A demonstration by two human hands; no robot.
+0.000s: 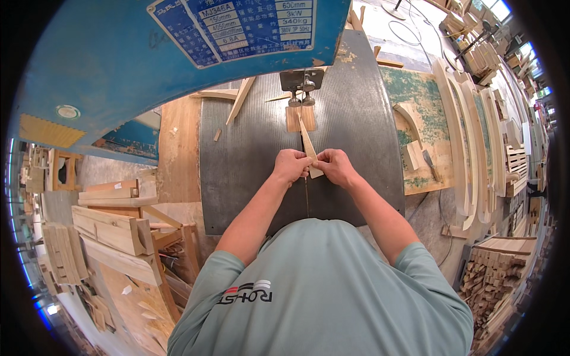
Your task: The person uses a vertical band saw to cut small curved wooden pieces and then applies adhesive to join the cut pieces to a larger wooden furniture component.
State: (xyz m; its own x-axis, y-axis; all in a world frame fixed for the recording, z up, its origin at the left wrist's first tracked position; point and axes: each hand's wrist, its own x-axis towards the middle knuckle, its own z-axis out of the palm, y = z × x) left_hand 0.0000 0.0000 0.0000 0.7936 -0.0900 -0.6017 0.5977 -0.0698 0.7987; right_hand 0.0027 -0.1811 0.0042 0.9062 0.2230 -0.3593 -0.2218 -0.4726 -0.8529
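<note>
A slim, tapered piece of wood (308,144) lies lengthwise on the dark metal table (255,172) of a blue band saw (113,65). Its narrow end points away from me, over the wooden insert (291,120) below the blade guides (301,95). My left hand (291,166) is closed on the wood's near part from the left. From the other side, my right hand (336,167) pinches the same piece. The fingers of both hands nearly meet, covering some of the wood. I cannot make out the blade clearly.
Offcuts (241,99) lie on the table's far left. At right, a green-stained board (424,110) bears a curved wooden part (409,121), a block (414,155) and a bladed hand tool (431,165). Long curved timbers (458,124) stand beyond; stacked planks (110,228) are at left.
</note>
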